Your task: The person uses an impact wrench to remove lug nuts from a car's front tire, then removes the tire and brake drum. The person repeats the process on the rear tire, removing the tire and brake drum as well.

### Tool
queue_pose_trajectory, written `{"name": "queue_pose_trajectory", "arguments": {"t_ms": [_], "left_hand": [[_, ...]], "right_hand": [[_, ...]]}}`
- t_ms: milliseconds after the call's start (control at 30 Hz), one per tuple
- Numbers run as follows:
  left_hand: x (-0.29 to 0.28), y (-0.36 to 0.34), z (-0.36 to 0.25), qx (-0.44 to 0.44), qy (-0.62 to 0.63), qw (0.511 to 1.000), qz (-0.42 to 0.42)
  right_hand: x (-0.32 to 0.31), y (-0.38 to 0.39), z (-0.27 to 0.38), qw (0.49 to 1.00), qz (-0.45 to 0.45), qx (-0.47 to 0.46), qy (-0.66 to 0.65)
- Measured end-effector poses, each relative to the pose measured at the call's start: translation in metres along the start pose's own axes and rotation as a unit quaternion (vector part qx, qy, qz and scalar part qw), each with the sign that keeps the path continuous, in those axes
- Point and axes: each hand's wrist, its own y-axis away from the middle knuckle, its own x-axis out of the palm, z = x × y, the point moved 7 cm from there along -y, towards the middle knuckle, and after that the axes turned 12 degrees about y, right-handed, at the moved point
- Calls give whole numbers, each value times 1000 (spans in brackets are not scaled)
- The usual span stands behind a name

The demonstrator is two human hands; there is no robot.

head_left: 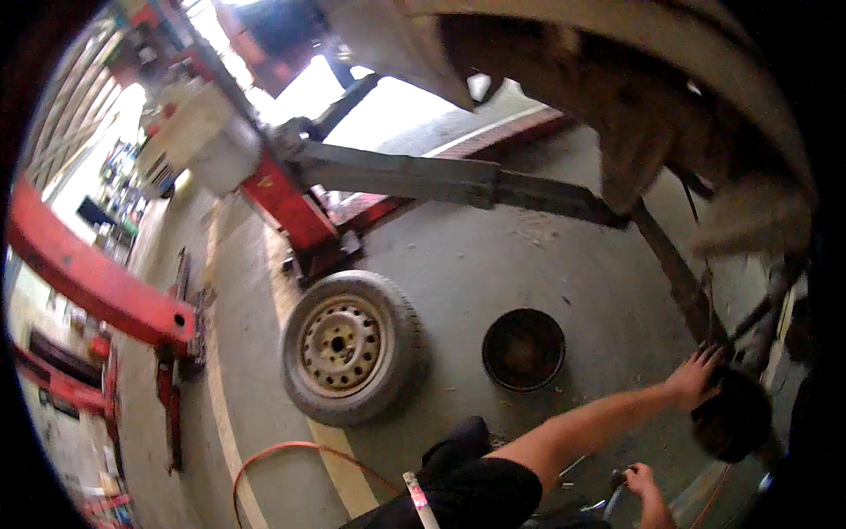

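Observation:
My left arm reaches across to the right, and my left hand [693,381] rests with outstretched fingers at the upper edge of a dark round wheel hub part [733,416] under the raised vehicle. Below it, nearer to me, my right hand [642,480] is closed around a metal tool with a rounded end [616,488]; its exact kind is too blurred to tell. On the floor to the left lies a round black open-topped drum [523,350], brownish inside. Farther left is a tyre on a rusty steel wheel [345,346], its face turned up.
A red lift post [286,207] carries a grey lift arm [414,175] that stretches under the vehicle body [652,106]. An orange hose [273,448] curves over the floor. At the left stands more red lift frame [97,273]. Dark suspension parts [679,264] hang near my left hand.

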Motion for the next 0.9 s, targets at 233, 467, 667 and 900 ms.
{"name": "queue_pose_trajectory", "arguments": {"t_ms": [233, 467, 667, 900], "left_hand": [[-220, 230, -44, -408, 16, 895, -177], [-372, 655, -265, -615, -145, 645, -429], [-341, 883, -462, -675, -83, 339, -650], [-401, 1036, -558, -572, -40, 189, -797]], "right_hand": [[-50, 106, 117, 979, 17, -175, 103], [-90, 357, 262, 961, 151, -208, 100], [-137, 415, 284, 986, 73, -143, -33], [-139, 560, 413, 992, -65, -42, 104]]}}
